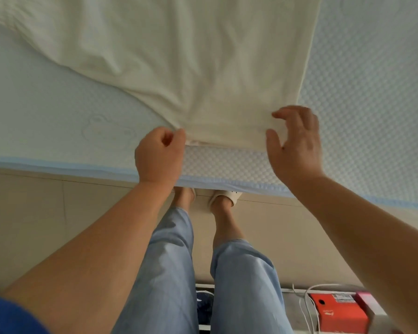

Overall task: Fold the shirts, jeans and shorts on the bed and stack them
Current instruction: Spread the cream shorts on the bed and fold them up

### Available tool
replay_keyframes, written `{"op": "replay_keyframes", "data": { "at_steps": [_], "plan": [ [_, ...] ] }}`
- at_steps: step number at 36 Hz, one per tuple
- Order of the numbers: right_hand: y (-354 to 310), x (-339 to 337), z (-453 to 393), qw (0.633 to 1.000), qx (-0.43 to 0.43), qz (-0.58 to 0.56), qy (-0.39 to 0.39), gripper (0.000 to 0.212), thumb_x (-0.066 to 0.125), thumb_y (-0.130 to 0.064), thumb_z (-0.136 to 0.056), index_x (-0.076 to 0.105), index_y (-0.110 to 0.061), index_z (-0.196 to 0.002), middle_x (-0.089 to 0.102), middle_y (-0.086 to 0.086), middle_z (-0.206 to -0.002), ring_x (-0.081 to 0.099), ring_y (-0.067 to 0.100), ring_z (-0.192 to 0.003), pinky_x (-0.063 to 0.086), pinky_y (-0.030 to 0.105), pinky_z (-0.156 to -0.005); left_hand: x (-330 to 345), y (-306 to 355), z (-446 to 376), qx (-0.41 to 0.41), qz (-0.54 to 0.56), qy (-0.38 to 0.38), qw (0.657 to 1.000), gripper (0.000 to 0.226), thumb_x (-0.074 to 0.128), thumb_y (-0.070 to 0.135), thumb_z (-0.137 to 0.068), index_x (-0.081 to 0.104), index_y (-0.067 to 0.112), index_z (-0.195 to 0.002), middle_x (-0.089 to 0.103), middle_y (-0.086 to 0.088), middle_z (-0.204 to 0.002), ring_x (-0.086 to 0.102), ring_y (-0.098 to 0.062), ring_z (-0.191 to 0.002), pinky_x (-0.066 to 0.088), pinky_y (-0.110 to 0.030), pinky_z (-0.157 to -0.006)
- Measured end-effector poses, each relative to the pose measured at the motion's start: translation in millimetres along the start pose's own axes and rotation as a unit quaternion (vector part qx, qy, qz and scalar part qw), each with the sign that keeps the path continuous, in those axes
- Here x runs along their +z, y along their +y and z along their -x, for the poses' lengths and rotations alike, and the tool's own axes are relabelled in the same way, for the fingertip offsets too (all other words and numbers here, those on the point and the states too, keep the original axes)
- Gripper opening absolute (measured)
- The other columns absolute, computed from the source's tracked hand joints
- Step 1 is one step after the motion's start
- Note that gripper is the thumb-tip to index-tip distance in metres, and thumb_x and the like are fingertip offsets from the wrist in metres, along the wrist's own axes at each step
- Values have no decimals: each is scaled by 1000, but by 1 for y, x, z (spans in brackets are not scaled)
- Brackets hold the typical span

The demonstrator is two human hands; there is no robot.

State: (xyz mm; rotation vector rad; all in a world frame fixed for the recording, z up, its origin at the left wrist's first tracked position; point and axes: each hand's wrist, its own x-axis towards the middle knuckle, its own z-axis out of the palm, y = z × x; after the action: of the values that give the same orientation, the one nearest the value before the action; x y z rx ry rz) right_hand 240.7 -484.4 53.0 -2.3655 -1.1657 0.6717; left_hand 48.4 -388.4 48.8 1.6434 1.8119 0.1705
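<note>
A cream white shirt [191,68] lies spread across the bed [372,92], its bottom hem near the bed's front edge. My left hand [158,156] pinches the hem's left corner between thumb and curled fingers. Over the hem's right corner hovers my right hand [296,143], fingers spread and slightly bent, holding nothing. The cloth is wrinkled toward the left hand; its right side lies straight.
The mattress has a pale blue quilted cover with a blue piped edge [58,165]. Below the bed edge are a beige floor, my legs in light blue trousers, and white slippers [225,197]. A red box [338,314] and white cables sit at bottom right.
</note>
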Motion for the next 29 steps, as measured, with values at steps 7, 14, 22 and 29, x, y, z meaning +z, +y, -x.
{"op": "replay_keyframes", "data": {
  "at_steps": [7,14,22,29],
  "plan": [
    [25,24,-27,957,-109,211,-169,63,34,-50,-96,13,-26,-150,-2,-1,-158,-11,16,-144,-13,38,-114,16,-7,-40,223,-267,-116,930,71,49,48,-89,22,21,-149,6,-13,-158,3,-30,-145,8,-48,-114],
    [50,10,-24,935,-75,284,-197,75,9,-70,-85,-16,-32,-145,-31,-8,-146,-32,10,-135,-24,36,-110,1,-39,-60,209,-373,-162,889,108,25,86,-67,-13,25,-149,-24,-8,-155,-25,-21,-141,-13,-47,-112],
    [28,5,-8,943,-121,234,-205,84,49,-54,-85,15,-13,-150,3,8,-158,-11,17,-141,-14,38,-114,-36,-50,-83,174,-370,-159,899,108,42,80,-71,-7,25,-150,-23,-7,-155,-19,-21,-143,-7,-52,-113],
    [23,8,-7,951,-109,214,-196,81,69,-27,-78,29,-12,-146,19,11,-155,7,27,-145,-2,44,-115,-40,-39,-83,184,-359,-135,905,102,65,57,-72,10,22,-150,-5,-11,-158,-5,-24,-145,-2,-54,-112]
  ]
}}
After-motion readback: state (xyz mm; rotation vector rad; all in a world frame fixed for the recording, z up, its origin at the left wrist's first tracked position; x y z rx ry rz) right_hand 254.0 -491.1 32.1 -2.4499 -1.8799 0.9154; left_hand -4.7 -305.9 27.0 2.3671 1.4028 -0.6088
